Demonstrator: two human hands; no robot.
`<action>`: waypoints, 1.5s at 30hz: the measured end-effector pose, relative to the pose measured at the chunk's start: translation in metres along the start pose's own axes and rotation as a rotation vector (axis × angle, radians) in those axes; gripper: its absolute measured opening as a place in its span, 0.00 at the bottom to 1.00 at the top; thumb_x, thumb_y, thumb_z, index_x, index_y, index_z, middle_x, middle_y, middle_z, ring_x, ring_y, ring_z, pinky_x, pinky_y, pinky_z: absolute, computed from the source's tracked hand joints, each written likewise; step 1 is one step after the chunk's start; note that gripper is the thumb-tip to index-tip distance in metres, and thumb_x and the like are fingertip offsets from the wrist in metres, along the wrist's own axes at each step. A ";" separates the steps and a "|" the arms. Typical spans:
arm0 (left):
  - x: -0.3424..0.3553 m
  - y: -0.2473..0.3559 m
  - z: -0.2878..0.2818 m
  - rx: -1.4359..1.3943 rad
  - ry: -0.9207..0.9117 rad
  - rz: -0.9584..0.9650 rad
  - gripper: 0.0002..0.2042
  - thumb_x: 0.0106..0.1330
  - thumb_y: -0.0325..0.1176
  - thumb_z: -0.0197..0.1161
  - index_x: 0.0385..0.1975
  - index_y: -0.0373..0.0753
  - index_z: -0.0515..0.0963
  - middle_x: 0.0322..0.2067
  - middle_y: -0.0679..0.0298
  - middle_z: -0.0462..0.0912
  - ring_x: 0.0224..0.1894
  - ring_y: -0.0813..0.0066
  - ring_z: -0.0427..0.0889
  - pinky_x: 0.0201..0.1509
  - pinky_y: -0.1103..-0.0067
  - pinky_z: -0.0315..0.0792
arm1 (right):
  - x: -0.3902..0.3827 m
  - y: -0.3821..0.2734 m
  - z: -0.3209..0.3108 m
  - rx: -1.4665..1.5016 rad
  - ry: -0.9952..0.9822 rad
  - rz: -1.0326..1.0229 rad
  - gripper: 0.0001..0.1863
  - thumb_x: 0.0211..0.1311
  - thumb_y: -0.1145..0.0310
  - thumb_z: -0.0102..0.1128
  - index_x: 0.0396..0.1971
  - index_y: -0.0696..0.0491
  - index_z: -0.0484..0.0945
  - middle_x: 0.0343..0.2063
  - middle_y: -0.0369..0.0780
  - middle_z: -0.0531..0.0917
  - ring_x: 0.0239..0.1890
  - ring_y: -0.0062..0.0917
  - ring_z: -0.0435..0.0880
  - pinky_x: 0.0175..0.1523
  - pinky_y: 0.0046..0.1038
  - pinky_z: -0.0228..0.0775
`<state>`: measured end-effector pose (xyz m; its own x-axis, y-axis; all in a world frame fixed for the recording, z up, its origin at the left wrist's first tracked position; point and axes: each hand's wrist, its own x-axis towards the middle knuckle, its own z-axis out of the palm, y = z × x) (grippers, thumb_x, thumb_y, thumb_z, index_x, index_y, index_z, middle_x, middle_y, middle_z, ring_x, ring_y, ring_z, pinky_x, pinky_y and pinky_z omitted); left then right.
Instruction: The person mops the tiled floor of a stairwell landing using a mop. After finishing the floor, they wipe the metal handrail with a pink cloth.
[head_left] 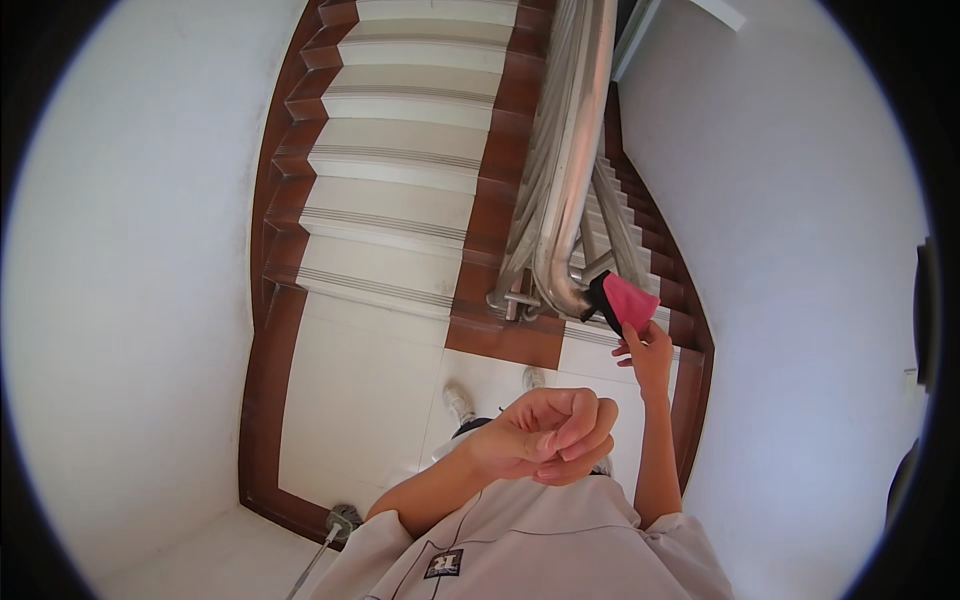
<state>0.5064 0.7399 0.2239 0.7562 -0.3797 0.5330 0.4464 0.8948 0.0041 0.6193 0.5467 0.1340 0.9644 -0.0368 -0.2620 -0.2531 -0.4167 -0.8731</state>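
Observation:
My right hand (648, 355) is closed, pinching a pink and black wedge-shaped piece (632, 302) by its lower edge. It looks like cloth, but its exact kind is unclear. Its black side meets or nearly meets the bent lower end of a metal handrail (570, 220); I cannot tell whether they touch. In front of my chest, my left hand (550, 435) has its fingers curled in toward the thumb, and nothing shows in it.
Pale stairs with brown edging (390, 200) rise ahead on the left. Beyond the railing, another flight (655, 235) runs along the right wall (780, 250). A grey mop head (345, 520) rests on the landing at lower left. Dark objects (925, 315) stick out at the far right.

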 end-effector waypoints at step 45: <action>0.083 -0.046 -0.044 1.225 0.825 0.051 0.02 0.56 0.23 0.53 0.26 0.34 0.67 0.25 0.64 0.68 0.22 0.82 0.67 0.24 0.86 0.61 | 0.064 0.025 -0.051 0.143 -0.422 -0.110 0.11 0.51 0.70 0.58 0.19 0.60 0.68 0.14 0.37 0.75 0.16 0.16 0.77 0.17 0.16 0.67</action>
<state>0.5702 0.6567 0.2307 0.9978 0.0098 -0.0651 0.0562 0.3877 0.9201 0.6789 0.4875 0.1161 0.8777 0.3863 -0.2836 -0.1878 -0.2672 -0.9452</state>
